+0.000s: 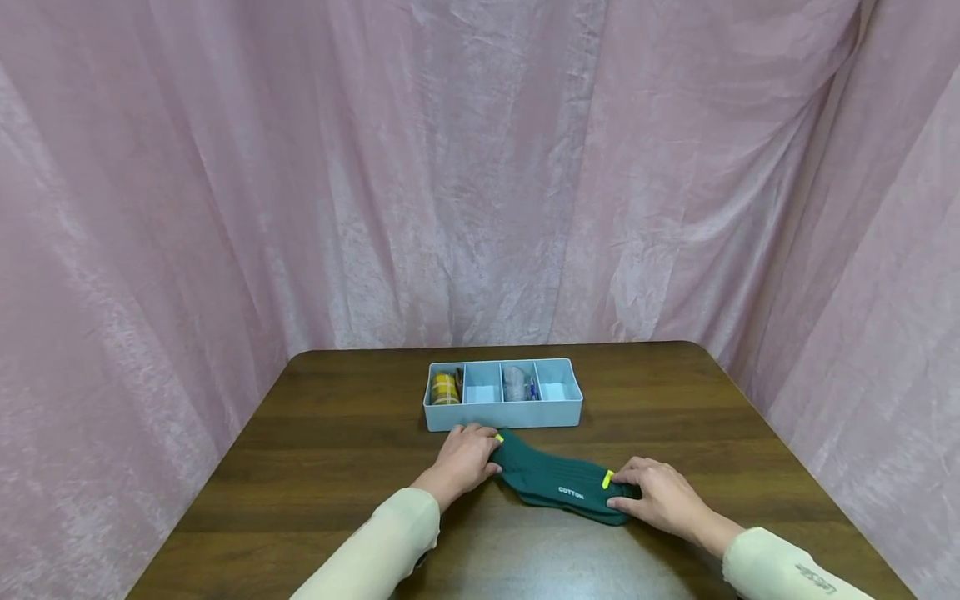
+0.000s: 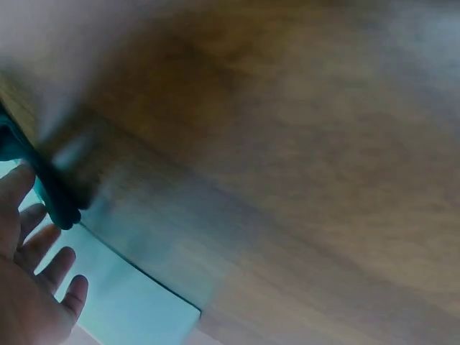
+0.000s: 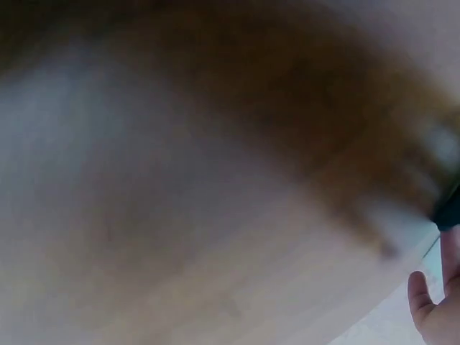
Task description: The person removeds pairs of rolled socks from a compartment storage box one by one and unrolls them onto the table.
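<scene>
A dark green sock (image 1: 555,477) with "COTTON" lettering and small yellow patches lies stretched across the table in front of the divided box. My left hand (image 1: 463,458) pinches its far left end, close to the box's front wall. At the near right end, my right hand (image 1: 660,497) holds the fabric between thumb and fingers, beside a yellow patch. The left wrist view shows part of the green sock (image 2: 54,190) at the fingertips, the other fingers spread. Only a dark bit of sock (image 3: 450,208) shows at the right wrist view's edge.
A light blue box (image 1: 502,415) with several compartments stands behind the sock. Its leftmost compartment holds a yellow checked roll (image 1: 445,388); another holds a greyish bundle (image 1: 514,383) and something blue. The brown wooden table (image 1: 315,467) ends at pink curtains (image 1: 495,167).
</scene>
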A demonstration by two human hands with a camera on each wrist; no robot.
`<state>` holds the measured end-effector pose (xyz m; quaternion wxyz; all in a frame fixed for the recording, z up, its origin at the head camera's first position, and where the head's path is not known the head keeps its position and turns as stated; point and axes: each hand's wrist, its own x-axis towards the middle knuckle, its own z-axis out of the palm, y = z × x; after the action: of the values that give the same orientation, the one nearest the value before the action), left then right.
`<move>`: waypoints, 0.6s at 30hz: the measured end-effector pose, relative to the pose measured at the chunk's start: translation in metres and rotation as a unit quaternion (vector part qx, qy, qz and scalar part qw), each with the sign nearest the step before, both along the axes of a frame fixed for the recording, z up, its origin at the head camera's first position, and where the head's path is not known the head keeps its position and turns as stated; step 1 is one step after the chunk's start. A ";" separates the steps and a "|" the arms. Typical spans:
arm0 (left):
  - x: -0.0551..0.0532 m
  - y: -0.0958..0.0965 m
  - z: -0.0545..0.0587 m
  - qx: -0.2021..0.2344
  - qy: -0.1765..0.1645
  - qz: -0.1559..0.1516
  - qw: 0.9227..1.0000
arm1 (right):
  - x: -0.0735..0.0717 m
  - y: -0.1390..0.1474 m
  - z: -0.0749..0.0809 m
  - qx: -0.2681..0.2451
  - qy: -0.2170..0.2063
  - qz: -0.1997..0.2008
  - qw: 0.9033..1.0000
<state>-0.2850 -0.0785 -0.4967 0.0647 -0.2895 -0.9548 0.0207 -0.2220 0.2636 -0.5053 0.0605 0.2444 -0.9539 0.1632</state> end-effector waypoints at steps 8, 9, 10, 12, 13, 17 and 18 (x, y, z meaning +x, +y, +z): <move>0.006 0.010 0.002 0.077 0.012 0.039 0.996 | -0.001 -0.004 0.010 -0.012 -0.006 0.030 0.999; 0.009 0.012 0.003 0.098 0.005 0.046 0.994 | -0.003 -0.006 0.011 -0.018 -0.002 0.037 0.999; 0.012 0.016 0.005 0.117 -0.006 0.052 0.992 | -0.005 -0.007 0.012 -0.022 -0.001 0.046 0.999; 0.020 0.025 0.009 0.128 -0.033 0.068 0.989 | -0.009 -0.008 0.014 -0.019 -0.006 0.069 0.997; 0.023 0.030 0.010 0.121 -0.050 0.077 0.988 | -0.010 -0.009 0.015 -0.014 -0.014 0.083 0.996; 0.031 0.047 0.012 0.059 -0.095 0.104 0.988 | -0.011 -0.009 0.018 0.013 -0.058 0.109 0.992; 0.031 0.049 0.012 0.048 -0.096 0.105 0.989 | -0.010 -0.010 0.018 0.017 -0.063 0.109 0.992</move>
<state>-0.2538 -0.0291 -0.4844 -0.0164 -0.1845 -0.9816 -0.0460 -0.2322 0.2541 -0.4871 -0.0225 0.3368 -0.9263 0.1677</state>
